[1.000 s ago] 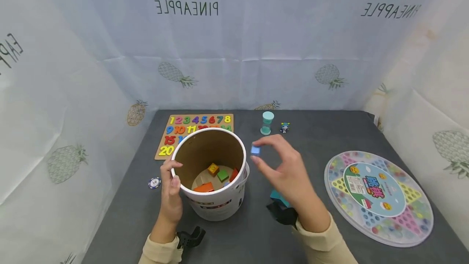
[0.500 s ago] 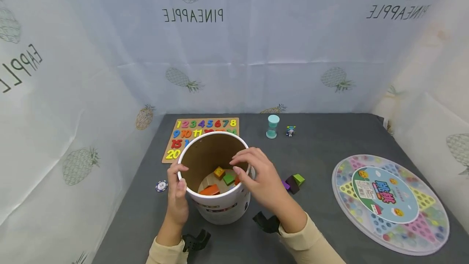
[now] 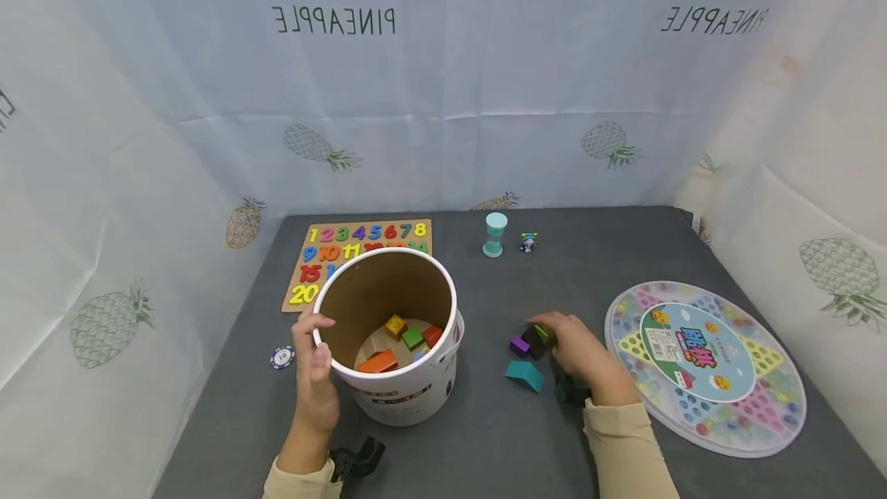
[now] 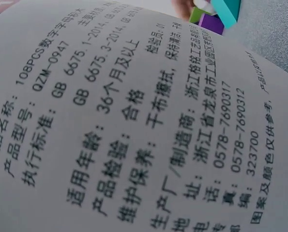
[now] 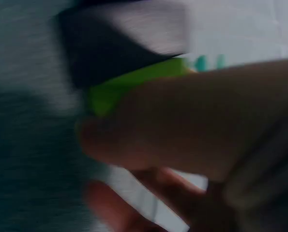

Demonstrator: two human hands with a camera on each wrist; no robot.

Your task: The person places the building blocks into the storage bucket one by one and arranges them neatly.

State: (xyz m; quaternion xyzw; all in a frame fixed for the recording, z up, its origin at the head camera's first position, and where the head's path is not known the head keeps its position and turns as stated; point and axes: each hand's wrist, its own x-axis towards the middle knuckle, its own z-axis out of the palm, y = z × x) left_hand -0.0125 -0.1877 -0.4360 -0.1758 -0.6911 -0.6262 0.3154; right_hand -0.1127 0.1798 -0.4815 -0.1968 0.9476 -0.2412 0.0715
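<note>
My left hand (image 3: 315, 387) grips the left rim of a white bucket (image 3: 416, 403), which is tilted slightly toward me. Several coloured toy blocks lie inside, among them an orange block (image 3: 377, 362), a yellow cube (image 3: 396, 326) and a red block (image 3: 432, 335). The bucket's printed wall (image 4: 110, 121) fills the left wrist view. To its right, my right hand (image 3: 585, 356) pinches a green block (image 5: 134, 82) between thumb and finger, low over the table. Beside that are a dark block (image 3: 533, 340), a purple block (image 3: 519, 345) and a teal triangular block (image 3: 524, 375).
Behind the bucket lies a number puzzle board (image 3: 298, 268). A poker chip (image 3: 282, 357) is left of it. Farther back stand a teal hourglass (image 3: 494, 235) and a small figurine (image 3: 529, 242). A round Chinese checkers set (image 3: 707, 368) takes up the right side of the dark table (image 3: 485, 453).
My right hand held a small blue block right of the bucket, then reached over the rim; it has since moved right and down to the green block. My left hand stays on the rim.
</note>
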